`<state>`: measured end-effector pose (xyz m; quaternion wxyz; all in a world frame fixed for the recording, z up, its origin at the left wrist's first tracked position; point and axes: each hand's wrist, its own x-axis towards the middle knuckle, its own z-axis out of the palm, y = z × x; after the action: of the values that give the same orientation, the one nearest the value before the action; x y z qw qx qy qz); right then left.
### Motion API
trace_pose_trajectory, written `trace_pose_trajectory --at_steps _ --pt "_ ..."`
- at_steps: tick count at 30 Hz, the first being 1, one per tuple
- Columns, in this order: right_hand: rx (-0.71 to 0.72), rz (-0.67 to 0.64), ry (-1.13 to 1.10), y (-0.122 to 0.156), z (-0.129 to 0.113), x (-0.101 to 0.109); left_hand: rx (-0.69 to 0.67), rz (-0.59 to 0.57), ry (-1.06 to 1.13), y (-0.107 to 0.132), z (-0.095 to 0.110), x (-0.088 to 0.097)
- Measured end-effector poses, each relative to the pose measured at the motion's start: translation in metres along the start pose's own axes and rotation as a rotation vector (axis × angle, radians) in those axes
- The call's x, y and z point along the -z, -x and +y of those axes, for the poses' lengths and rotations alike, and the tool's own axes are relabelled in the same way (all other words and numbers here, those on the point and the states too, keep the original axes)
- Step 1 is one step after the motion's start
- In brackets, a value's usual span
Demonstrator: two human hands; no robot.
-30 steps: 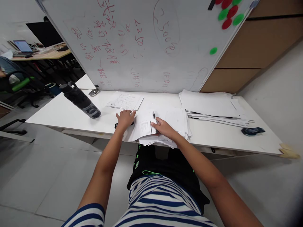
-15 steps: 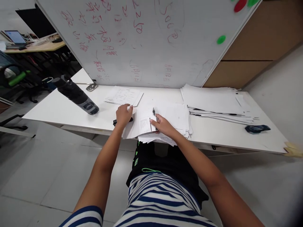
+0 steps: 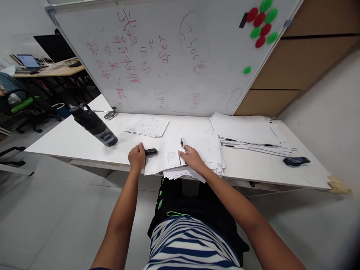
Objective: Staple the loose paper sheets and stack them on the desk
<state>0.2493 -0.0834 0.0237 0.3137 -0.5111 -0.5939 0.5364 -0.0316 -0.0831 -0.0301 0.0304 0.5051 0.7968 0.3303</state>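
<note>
My left hand is closed around one end of a black elongated tool that looks like a stapler. The tool's other end points right, at the left edge of the papers. My right hand pinches the right edge of a few printed sheets, thumb on top and fingers partly hidden beneath. These sheets lie over the near left side of a loose paper stack, whose lower sheets stick out past the table's front edge.
A dark water bottle and a computer mouse are on the left of the white table. Handwritten sheets lie behind my left hand. Large papers and a dark item occupy the right. A whiteboard stands behind.
My left hand has come down and toward me, closing round the black stapler-like tool that lay under it. My right hand keeps its pinch on the sheets. The view has tilted up.
</note>
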Motion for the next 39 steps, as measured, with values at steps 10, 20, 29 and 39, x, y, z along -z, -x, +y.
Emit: trace_pose_trajectory --at_steps 10,20,29,39 --pt "0.193 0.092 0.225 0.044 -0.045 0.051 -0.001 0.081 -0.065 0.001 0.000 -0.005" --pt "0.211 0.323 -0.056 0.037 0.009 0.074 -0.002 0.068 -0.109 0.000 0.002 -0.004" --pt "0.207 0.363 -0.084 0.036 0.016 0.071 0.013 0.056 -0.101 -0.001 0.002 -0.004" --pt "-0.130 0.411 0.605 0.031 0.020 0.104 0.012 0.078 -0.067 -0.001 0.002 -0.005"
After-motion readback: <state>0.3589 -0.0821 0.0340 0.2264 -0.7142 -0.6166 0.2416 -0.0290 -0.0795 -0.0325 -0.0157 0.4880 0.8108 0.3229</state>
